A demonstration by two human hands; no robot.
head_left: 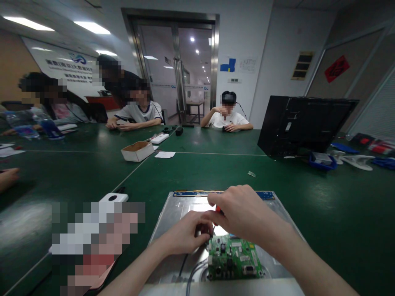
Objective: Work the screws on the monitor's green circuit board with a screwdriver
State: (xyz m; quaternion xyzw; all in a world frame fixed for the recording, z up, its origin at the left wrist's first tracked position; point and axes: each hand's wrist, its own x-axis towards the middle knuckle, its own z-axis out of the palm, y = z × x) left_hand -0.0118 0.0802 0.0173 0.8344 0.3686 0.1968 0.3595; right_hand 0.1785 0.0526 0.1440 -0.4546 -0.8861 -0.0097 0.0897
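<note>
In front of me a silvery metal panel (166,230) lies flat, with a green circuit board (234,257) on its near part and a thin blue circuit strip (191,193) along its far edge. My right hand (239,207) is closed around a screwdriver (219,209), whose red handle shows between the fingers. Its thin shaft points down at the board's far left corner. At that same corner the fingers of my left hand (193,232) are curled in a pinch; what they hold is hidden. Dark cables (193,271) run beside the board's left edge.
A white box (137,151) and papers (165,154) lie on the green table (210,168). At left are a white device (114,197) and a partly blurred pink object (123,230). A large black monitor (305,125) stands at right by a blue tray (322,161). Several people sit or stand opposite.
</note>
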